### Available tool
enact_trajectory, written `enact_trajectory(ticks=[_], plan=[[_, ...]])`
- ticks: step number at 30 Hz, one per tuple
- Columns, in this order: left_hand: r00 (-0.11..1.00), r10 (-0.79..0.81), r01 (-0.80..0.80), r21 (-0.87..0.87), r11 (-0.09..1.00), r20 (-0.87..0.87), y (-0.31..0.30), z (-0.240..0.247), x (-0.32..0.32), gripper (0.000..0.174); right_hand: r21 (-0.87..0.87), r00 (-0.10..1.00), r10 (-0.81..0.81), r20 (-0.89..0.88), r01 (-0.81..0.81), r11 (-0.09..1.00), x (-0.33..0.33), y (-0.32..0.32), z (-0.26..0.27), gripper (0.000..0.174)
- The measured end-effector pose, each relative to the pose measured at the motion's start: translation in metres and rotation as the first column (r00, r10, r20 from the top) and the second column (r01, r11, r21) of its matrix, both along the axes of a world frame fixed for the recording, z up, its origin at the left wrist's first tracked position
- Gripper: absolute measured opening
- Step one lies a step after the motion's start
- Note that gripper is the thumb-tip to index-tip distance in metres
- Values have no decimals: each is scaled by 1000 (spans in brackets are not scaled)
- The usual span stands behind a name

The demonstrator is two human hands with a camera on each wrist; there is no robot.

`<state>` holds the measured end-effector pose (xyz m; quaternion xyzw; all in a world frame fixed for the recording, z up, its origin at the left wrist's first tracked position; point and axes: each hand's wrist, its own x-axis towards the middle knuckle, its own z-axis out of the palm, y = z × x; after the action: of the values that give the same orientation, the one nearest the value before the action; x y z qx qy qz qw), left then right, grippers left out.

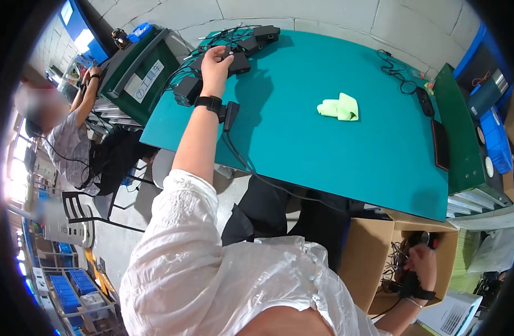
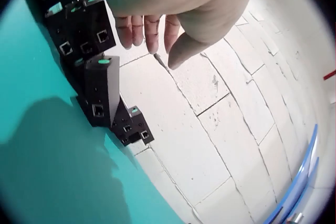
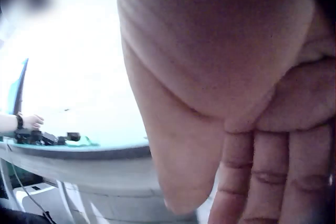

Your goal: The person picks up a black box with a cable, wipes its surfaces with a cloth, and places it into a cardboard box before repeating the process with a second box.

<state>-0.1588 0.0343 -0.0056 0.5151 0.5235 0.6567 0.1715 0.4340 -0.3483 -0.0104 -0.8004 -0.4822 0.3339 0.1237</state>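
Over a cluster of black boxes (image 1: 188,91) with cables, at the table's far left, the left hand (image 1: 215,70) hangs with loosely bent fingers. The left wrist view shows this hand (image 2: 178,3) holding nothing, beside black boxes (image 2: 102,87) with square ports and green spots. Inside a cardboard box (image 1: 369,252) at the lower right is the right hand (image 1: 422,266), close to black cables (image 1: 392,266). In the right wrist view its palm (image 3: 220,66) fills much of the picture, fingers extended downward and relaxed, tips cut off; no held object shows.
A light green cloth (image 1: 339,107) lies on the teal table (image 1: 301,151). A power strip (image 1: 425,101) and a dark flat object (image 1: 440,144) lie near its right edge. At the left, a person (image 1: 69,134) sits by a green tool cart (image 1: 136,78).
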Motion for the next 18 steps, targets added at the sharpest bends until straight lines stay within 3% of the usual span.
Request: enact_trajectory(ticks=[1,2,3,4,5,7,9,11,14,15,16,18], plan=[[950,99,-99,15,995,-295,1,5,-5,45,74,998,34,52,-38,997,-25,18,21,16],[807,191,-190,61,980,-558,3,9,-9,51,140,993,84,77,-94,986,-49,36,37,15],[763,118,-180,-33,983,-636,6,12,-11,65,203,985,133,109,-153,967,-66,55,51,14],[625,155,-285,-38,958,-765,10,8,-8,70,277,950,240,198,-289,916,-77,74,54,14],[554,140,-332,-64,941,-821,11,3,-6,72,334,895,334,297,-425,842,-87,94,55,16],[430,126,-433,-81,898,-894,10,-4,0,70,384,863,437,254,-505,773,-125,128,71,18],[424,139,-444,-72,893,-895,12,-4,1,66,520,738,510,441,-673,525,-157,152,75,20],[442,137,-451,-88,888,-887,8,-1,6,61,403,764,602,233,-639,655,-184,184,80,22],[488,178,-313,19,950,-854,4,9,7,63,425,764,635,116,-616,663,-207,219,78,24],[576,153,-258,-1,966,-803,-5,22,14,65,427,765,632,119,-614,663,-209,230,75,24],[576,152,-255,0,967,-803,-12,32,21,65,483,766,638,82,-590,646,-211,241,71,25],[762,176,-77,183,980,-623,-28,47,38,67,531,768,639,36,-556,639,-214,263,57,26]])
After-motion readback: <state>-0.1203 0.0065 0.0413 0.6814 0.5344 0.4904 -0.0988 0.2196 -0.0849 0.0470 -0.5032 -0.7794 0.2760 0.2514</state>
